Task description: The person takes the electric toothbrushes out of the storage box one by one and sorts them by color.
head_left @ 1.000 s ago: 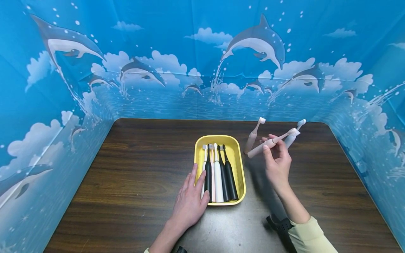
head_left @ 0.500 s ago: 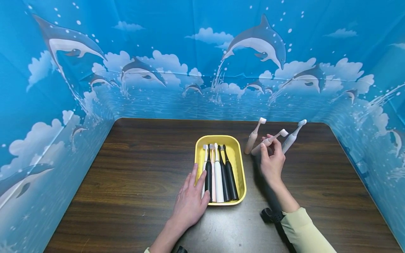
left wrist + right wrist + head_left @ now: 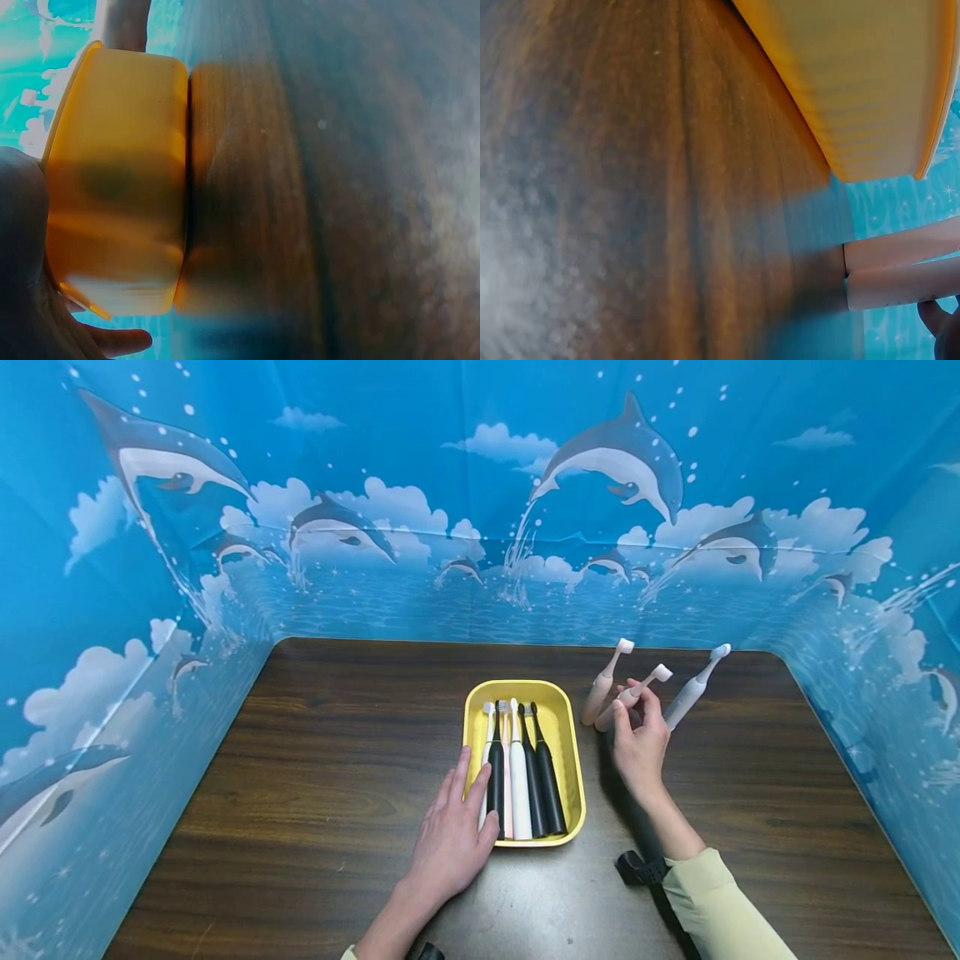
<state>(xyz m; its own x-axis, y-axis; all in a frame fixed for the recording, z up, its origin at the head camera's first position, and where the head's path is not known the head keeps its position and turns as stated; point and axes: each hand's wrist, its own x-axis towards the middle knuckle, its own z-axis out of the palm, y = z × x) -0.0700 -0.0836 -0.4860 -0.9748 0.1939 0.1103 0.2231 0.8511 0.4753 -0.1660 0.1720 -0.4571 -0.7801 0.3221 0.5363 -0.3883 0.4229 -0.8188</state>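
My right hand pinches a pink electric toothbrush by its handle, brush head up and leaning right. Just left of it another pink electric toothbrush stands upright; in the right wrist view both handle bases meet the tabletop side by side. A pale blue electric toothbrush stands to the right of my fingers. My left hand rests over the left rim of a yellow tray, fingers extended and spread. Inside lie black toothbrushes, white ones and a pink one, heads facing away.
The dark wooden table runs back to a blue dolphin-print curtain that encloses the far side and both flanks. Bare wood stretches left of the tray and in front of the standing toothbrushes.
My right hand has moved left and slightly down with the pink toothbrush, bringing it close beside the other standing pink one. The pale blue toothbrush shows more fully. My left hand stays put.
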